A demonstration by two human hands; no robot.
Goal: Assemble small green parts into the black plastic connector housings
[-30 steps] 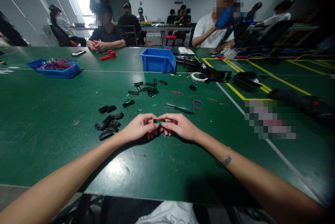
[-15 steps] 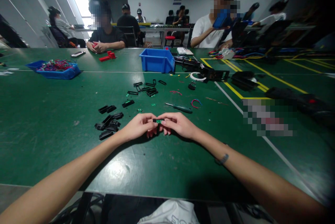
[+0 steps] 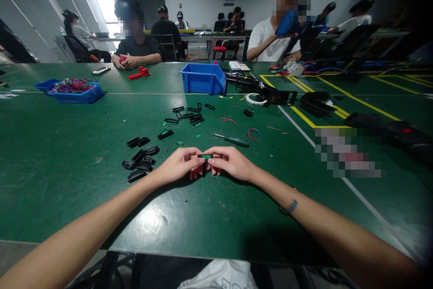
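Between both hands, just above the green table, is a small green circuit board in a black plastic frame (image 3: 205, 157). My left hand (image 3: 182, 162) grips its left end, the thumb pressing on top. On the other end, my right hand (image 3: 230, 162) pinches it the same way. Fingers hide its underside and edges. Several black plastic housings (image 3: 142, 158) lie in a pile left of my left hand. Beyond the hands are several thin black frames (image 3: 189, 115), another frame with a green board (image 3: 165, 134), and a screwdriver (image 3: 233, 139) with a dark green handle.
A blue bin (image 3: 203, 79) stands farther back, and a blue tray with red and green wires (image 3: 72, 89) is at the left. Loose wire pieces (image 3: 253, 134) lie right of centre. Two people sit across the green table (image 3: 84, 144); one holds a blue bin (image 3: 287, 24).
Slightly more of the green board shows between my thumbs. Both hands keep nearly the same place and grip.
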